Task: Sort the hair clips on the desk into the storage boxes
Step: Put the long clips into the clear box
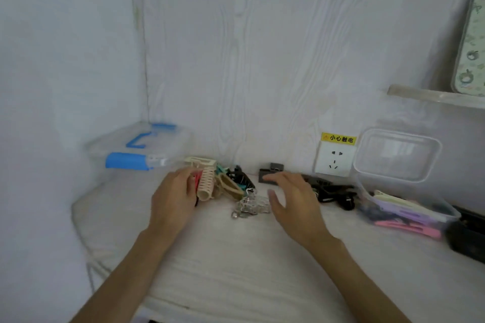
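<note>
A heap of hair clips (223,181) lies at the back middle of the white desk: a cream ribbed claw clip (206,183), red, teal and black ones, and a small metal tangle (250,206) in front. My left hand (173,196) touches the heap's left side, fingers against the red and cream clips. Over the desk just right of the heap hovers my right hand (294,199), fingers spread and holding nothing. Black clips (333,193) lie behind that hand. An open clear box (409,214) at the right holds pink, purple and cream clips.
A closed clear box with blue latches (136,149) sits in the back left corner. The open box's lid (397,155) leans on the wall beside a power socket (334,161). A black object (467,236) sits at the far right. A shelf (435,96) juts out above.
</note>
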A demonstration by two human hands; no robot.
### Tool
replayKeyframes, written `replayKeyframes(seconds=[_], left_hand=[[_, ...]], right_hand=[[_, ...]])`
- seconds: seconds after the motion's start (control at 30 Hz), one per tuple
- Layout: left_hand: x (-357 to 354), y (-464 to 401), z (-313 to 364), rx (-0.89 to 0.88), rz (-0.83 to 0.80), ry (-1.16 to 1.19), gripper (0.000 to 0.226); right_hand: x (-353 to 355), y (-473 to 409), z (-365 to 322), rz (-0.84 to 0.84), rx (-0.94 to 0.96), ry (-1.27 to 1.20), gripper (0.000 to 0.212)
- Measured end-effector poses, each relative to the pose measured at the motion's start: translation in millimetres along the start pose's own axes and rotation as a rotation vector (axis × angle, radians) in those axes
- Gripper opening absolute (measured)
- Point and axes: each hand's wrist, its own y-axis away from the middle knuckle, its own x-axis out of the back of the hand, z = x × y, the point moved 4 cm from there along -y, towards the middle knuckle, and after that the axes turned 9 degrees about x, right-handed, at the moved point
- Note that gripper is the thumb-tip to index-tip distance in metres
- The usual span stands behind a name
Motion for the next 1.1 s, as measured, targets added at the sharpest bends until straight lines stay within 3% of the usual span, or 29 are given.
replayKeyframes(seconds=[0.1,0.27,0.43,0.57,0.63,0.77,0.87,0.97,1.1], left_hand=[[-7.3,5.1,-10.4,0.123,-0.111,-0.033,0.033],[-13.3,2.6,-17.7,0.174,-0.153,-0.004,0.032],[-7.7,-2.5,-22.1,0.223,-0.111,0.069,0.037],[-11.4,-3.1,-22.4,0.226,-0.105,-0.13,0.032],[-12.3,-3.6,-18.7,0.183,-0.086,-0.245,0.034],[-13.6,-6.6,-22.4,0.236,-0.104,-0.18,0.036],[-13.4,-6.3,-23.7,0.252,-0.122,-0.153,0.033],[-12.0,-5.7,-23.0,0.261,-0.123,-0.139,0.034],[-10.9,-4.1,-22.1,0.264,-0.123,-0.12,0.034]], right_hand=[[-47.7,-19.5,-43.0,-0.157,0.095,0.053,0.052],[-83.0,-41.3,-64.9,-0.193,-0.032,0.136,0.076],[-80.0,-40.5,-60.7,-0.236,-0.063,0.093,0.067],[-57.3,-37.0,-37.1,-0.243,-0.213,0.104,0.043],[-47.9,-34.6,-19.7,-0.264,-0.273,0.103,0.041],[-30.1,-37.6,-0.1,-0.318,-0.347,-0.201,0.045],[-14.2,-42.4,-0.2,-0.419,-0.242,-0.071,0.051],[-2.3,-48.0,-9.9,-0.691,-0.163,-0.069,0.053],[-7.5,-69.0,-45.4,-0.558,-0.087,-0.085,0.037]])
